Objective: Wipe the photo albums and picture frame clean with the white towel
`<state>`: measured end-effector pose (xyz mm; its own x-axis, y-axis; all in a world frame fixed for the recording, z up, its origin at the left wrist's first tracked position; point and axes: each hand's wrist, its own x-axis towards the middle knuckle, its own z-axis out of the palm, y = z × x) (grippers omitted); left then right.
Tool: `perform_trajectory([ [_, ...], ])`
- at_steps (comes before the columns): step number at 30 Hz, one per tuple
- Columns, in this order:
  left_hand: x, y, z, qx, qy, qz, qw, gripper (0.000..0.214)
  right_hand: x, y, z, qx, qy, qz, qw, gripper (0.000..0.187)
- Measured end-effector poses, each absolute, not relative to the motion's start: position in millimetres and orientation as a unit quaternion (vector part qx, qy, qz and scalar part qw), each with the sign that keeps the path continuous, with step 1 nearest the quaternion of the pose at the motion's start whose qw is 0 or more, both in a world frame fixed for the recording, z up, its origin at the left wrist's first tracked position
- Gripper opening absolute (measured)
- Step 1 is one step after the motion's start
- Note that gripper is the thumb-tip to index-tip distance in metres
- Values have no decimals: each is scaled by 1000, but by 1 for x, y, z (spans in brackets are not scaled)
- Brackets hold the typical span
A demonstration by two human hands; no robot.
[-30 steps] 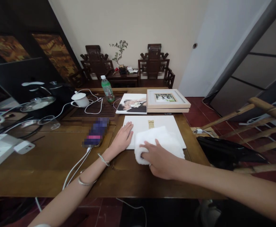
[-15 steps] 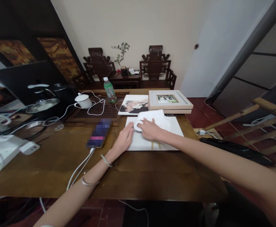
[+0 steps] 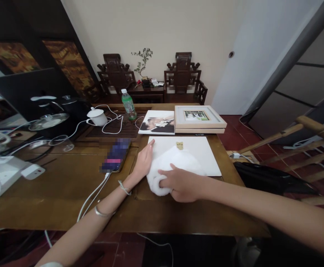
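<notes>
A white board (image 3: 203, 155) lies flat on the wooden table, with a small tan patch (image 3: 179, 145) showing on its surface. My right hand (image 3: 182, 182) grips a bunched white towel (image 3: 175, 161), its fingers pressed into the fabric. The towel covers the board's near-left part and hangs over its front edge. Along the board's left edge rests my left hand (image 3: 144, 160), fingers stretched out and touching the side.
Behind the board lie a photo panel (image 3: 158, 122) and stacked picture frames (image 3: 199, 118). To the left are a phone (image 3: 117, 155) on a cable, a green bottle (image 3: 128, 105), a lidded white cup (image 3: 97, 117) and a power strip (image 3: 5, 176).
My right hand has drawn the towel toward me, from the board's far part to its front edge. The tan patch is now uncovered. My left hand has shifted slightly to the left.
</notes>
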<state>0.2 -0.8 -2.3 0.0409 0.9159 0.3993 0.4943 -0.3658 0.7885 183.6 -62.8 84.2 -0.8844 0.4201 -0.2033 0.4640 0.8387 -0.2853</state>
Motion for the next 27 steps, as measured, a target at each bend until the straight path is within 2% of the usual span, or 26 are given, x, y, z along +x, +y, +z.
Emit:
perform_trajectory([
  [4, 1, 0, -9, 741, 519, 391, 167, 48, 200, -48, 98, 311, 931, -170, 89, 30],
  [9, -1, 1, -13, 801, 506, 293, 126, 42, 202, -8, 92, 407, 906, -105, 53, 32],
  [13, -1, 1, -12, 815, 504, 267, 106, 40, 182, 25, 88, 462, 880, -101, 35, 37],
  [17, -2, 1, -12, 815, 506, 266, 98, 40, 155, 53, 94, 477, 871, -113, 27, 37],
  [22, -3, 1, -11, 814, 501, 277, 98, 38, 125, 68, 101, 427, 892, -145, 13, 34],
  [27, -5, 1, -11, 818, 493, 281, 100, 39, 130, 74, 101, 419, 892, -171, 5, 35],
])
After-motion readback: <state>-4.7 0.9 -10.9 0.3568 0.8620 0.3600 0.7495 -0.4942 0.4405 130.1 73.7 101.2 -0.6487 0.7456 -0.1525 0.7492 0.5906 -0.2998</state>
